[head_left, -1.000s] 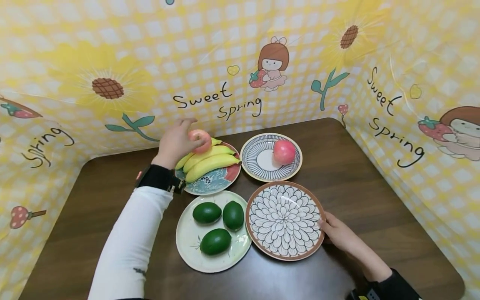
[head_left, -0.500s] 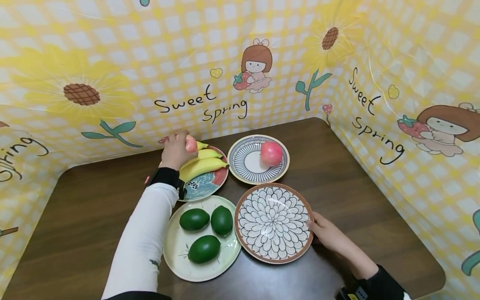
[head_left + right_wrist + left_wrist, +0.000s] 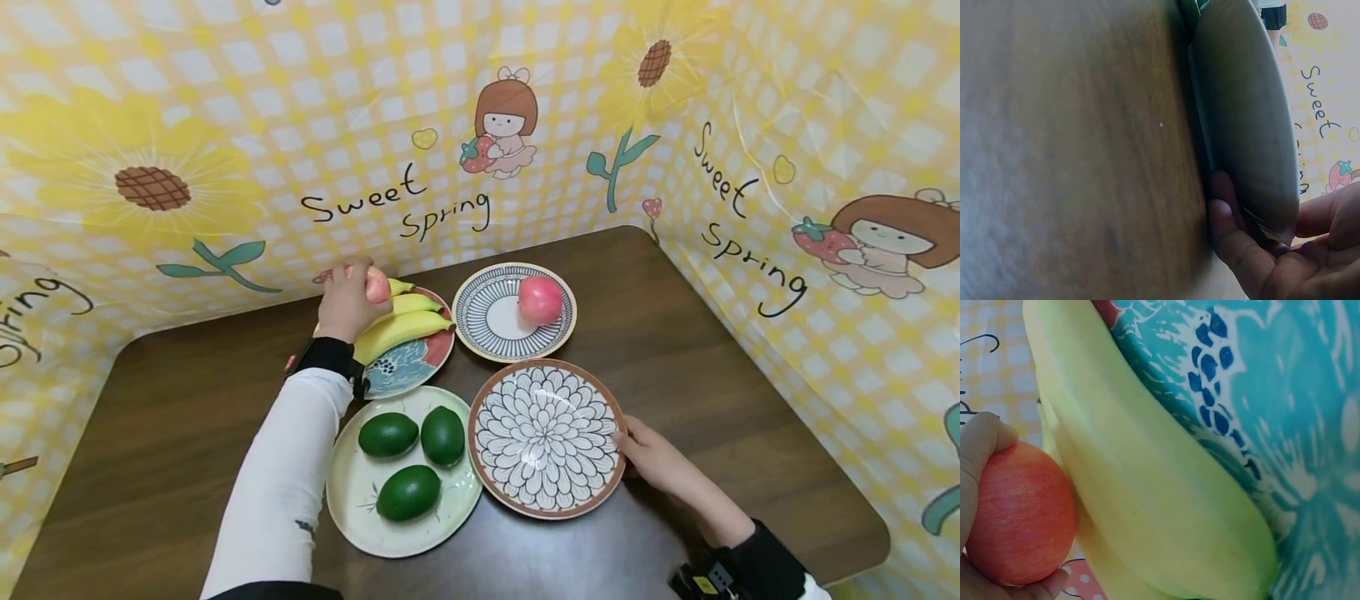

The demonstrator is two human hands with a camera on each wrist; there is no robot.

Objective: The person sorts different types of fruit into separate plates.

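Observation:
My left hand [image 3: 348,307] grips a pinkish-red apple [image 3: 377,285] at the back left. In the left wrist view the apple [image 3: 1022,515] lies between thumb and fingers, close beside the bananas [image 3: 1129,462]. Those bananas [image 3: 401,329] rest on a blue and red flowered plate [image 3: 397,373], partly covered by the hand. My right hand [image 3: 656,454] pinches the right rim of a brown-rimmed petal-patterned plate [image 3: 547,437]. Thumb is on top and fingers are underneath; the right wrist view shows the plate's pale underside [image 3: 1244,119]. This plate bears nothing.
Left of the petal plate stands a pale green plate [image 3: 348,508] with three green oval fruits [image 3: 408,493]. Behind is a striped plate [image 3: 476,325] bearing another pink apple [image 3: 540,300]. The plates stand close together on a brown table [image 3: 750,433], with patterned cloth [image 3: 360,100] around it.
My left hand has come down and over the bananas with the apple, covering more of it. The head view has shifted, moving the scene leftward. My right hand keeps holding the petal plate's rim.

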